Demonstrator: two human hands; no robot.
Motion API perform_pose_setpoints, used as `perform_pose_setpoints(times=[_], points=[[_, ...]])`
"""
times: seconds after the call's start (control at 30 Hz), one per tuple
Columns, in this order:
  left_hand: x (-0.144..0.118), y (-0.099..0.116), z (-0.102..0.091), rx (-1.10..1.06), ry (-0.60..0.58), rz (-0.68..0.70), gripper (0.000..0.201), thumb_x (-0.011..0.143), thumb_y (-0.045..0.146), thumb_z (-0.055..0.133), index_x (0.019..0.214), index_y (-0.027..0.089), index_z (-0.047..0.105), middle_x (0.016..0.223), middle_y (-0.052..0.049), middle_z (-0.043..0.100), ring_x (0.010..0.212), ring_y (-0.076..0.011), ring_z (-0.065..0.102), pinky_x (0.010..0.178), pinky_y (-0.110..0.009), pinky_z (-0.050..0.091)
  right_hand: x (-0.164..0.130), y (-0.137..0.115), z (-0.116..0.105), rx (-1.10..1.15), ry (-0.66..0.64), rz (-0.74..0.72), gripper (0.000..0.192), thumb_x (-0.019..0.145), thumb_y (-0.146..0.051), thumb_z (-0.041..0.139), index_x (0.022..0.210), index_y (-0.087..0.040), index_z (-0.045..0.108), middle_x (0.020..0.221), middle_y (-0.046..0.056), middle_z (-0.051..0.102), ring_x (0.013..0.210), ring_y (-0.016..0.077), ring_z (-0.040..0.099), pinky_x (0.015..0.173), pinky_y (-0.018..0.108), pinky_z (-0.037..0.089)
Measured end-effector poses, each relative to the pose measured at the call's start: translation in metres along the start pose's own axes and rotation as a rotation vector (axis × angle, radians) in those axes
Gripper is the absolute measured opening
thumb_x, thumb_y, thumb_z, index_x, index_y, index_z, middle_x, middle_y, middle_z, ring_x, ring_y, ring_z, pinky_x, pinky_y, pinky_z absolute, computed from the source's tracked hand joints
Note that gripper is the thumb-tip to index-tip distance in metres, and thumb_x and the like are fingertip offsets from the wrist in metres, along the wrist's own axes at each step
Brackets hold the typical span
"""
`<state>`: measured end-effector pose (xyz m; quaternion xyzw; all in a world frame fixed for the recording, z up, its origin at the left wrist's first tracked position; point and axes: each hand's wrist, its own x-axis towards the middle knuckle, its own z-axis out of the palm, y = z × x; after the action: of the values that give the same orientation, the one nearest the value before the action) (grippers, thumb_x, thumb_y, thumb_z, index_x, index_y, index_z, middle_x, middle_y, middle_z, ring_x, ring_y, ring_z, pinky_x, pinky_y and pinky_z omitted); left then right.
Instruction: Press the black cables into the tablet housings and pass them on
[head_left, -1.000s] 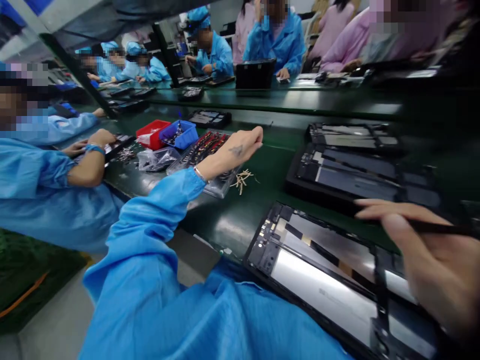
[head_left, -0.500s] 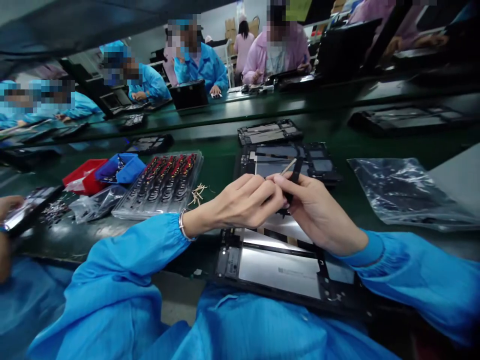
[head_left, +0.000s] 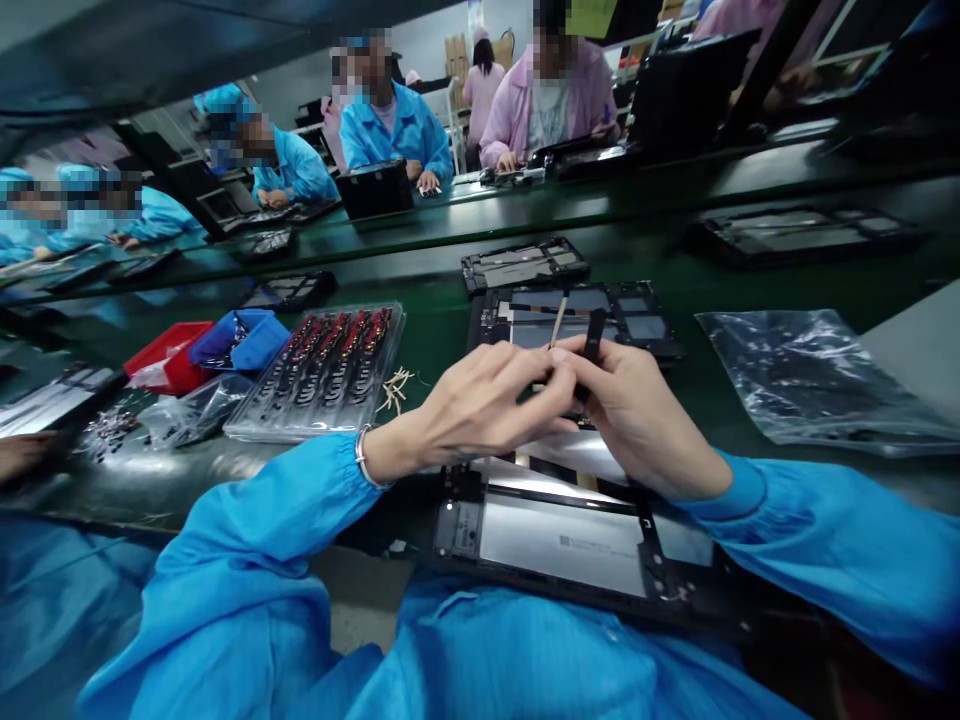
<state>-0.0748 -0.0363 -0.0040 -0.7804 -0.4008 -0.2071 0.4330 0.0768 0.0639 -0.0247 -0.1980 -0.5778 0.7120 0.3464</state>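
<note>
Our left hand [head_left: 487,405] and right hand [head_left: 637,415] meet above an open tablet [head_left: 559,545] on the green desk [head_left: 442,330]. The left pinches a thin tan strip [head_left: 558,322]; the right grips a black tool [head_left: 592,340]. A parts tray [head_left: 322,370] lies left.

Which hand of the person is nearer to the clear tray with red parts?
The left hand. It is just to the right of the clear tray, apart from it. The right hand is beyond the left one, farther from the tray.
</note>
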Motion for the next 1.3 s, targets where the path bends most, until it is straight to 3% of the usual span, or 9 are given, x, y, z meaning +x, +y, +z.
perform_pose_setpoints(times=[0.2,0.4,0.6,0.7,0.8,0.9,1.07,1.17,1.3], points=[[0.002,-0.012,-0.005,-0.008,-0.119,-0.136,0.014,0.106,0.021,0.054,0.104,0.012,0.065,0.094,-0.007,0.066,0.081,-0.0159,0.057,0.074,-0.028,0.049,0.001,-0.003,-0.005,-0.393,-0.052,-0.245,0.015,0.091,-0.031,0.068,0.084,-0.018,0.071,0.061,-0.002,0.055,0.057,0.0113,0.047,0.054,0.027,0.037],[0.003,-0.009,-0.008,0.012,-0.243,-0.17,0.026,0.11,0.024,0.045,0.098,0.012,0.064,0.091,-0.007,0.066,0.08,-0.0157,0.058,0.073,-0.027,0.048,0.002,-0.004,-0.009,-0.712,-0.095,-0.443,0.015,0.092,-0.028,0.063,0.086,-0.019,0.072,0.064,-0.003,0.059,0.058,0.0122,0.05,0.055,0.028,0.035],[-0.005,-0.007,-0.008,0.003,-0.249,-0.182,0.028,0.109,0.017,0.04,0.091,0.014,0.061,0.086,-0.005,0.063,0.079,-0.0168,0.058,0.073,-0.028,0.048,-0.002,0.0,-0.01,-0.825,-0.138,-0.442,0.019,0.093,-0.029,0.062,0.079,-0.019,0.068,0.066,-0.001,0.061,0.06,0.014,0.053,0.056,0.029,0.036],[-0.026,-0.024,-0.012,0.02,-0.315,-0.343,0.021,0.106,0.016,0.045,0.093,0.015,0.061,0.089,-0.006,0.064,0.083,-0.0176,0.06,0.074,-0.028,0.048,-0.004,0.0,-0.009,-0.796,-0.161,-0.341,0.018,0.091,-0.033,0.063,0.088,-0.019,0.074,0.077,0.003,0.072,0.068,0.0186,0.062,0.061,0.031,0.042],[-0.058,-0.045,-0.02,0.058,-0.484,-0.524,0.017,0.105,0.016,0.047,0.097,0.014,0.062,0.094,-0.008,0.065,0.085,-0.0186,0.062,0.075,-0.029,0.047,-0.005,-0.001,-0.009,-0.732,-0.15,-0.239,0.022,0.088,-0.038,0.067,0.093,-0.019,0.076,0.091,0.007,0.077,0.081,0.024,0.07,0.07,0.035,0.05],[-0.085,-0.059,-0.027,0.079,-0.783,-0.615,0.021,0.107,0.016,0.045,0.103,0.01,0.065,0.1,-0.011,0.066,0.092,-0.0215,0.064,0.08,-0.03,0.048,-0.004,-0.001,-0.009,-0.741,-0.154,-0.186,0.028,0.086,-0.044,0.067,0.092,-0.018,0.078,0.089,0.009,0.077,0.078,0.0244,0.07,0.068,0.037,0.052],[-0.095,-0.062,-0.039,0.078,-1.159,-0.661,0.029,0.099,0.001,0.044,0.117,0.006,0.067,0.116,-0.016,0.065,0.105,-0.0258,0.064,0.084,-0.032,0.049,-0.003,0.004,-0.013,-0.781,-0.143,-0.154,0.035,0.083,-0.051,0.068,0.092,-0.02,0.081,0.081,0.007,0.075,0.07,0.0216,0.065,0.059,0.034,0.048],[-0.086,-0.051,-0.043,0.046,-1.005,-0.673,0.032,0.1,0.004,0.046,0.123,0.008,0.068,0.118,-0.017,0.065,0.106,-0.0266,0.062,0.087,-0.035,0.049,-0.005,0.007,-0.014,-0.733,-0.117,-0.098,0.034,0.082,-0.052,0.072,0.092,-0.021,0.08,0.078,0.006,0.073,0.066,0.0194,0.063,0.054,0.031,0.043],[-0.063,-0.021,-0.024,-0.466,-0.404,-0.86,0.027,0.105,0.032,0.057,0.116,0.014,0.075,0.1,-0.009,0.069,0.093,-0.0189,0.064,0.083,-0.03,0.049,-0.013,0.01,-0.006,-0.513,-0.124,0.02,0.03,0.083,-0.049,0.076,0.09,-0.02,0.076,0.076,0.004,0.069,0.061,0.0144,0.056,0.054,0.028,0.044]])
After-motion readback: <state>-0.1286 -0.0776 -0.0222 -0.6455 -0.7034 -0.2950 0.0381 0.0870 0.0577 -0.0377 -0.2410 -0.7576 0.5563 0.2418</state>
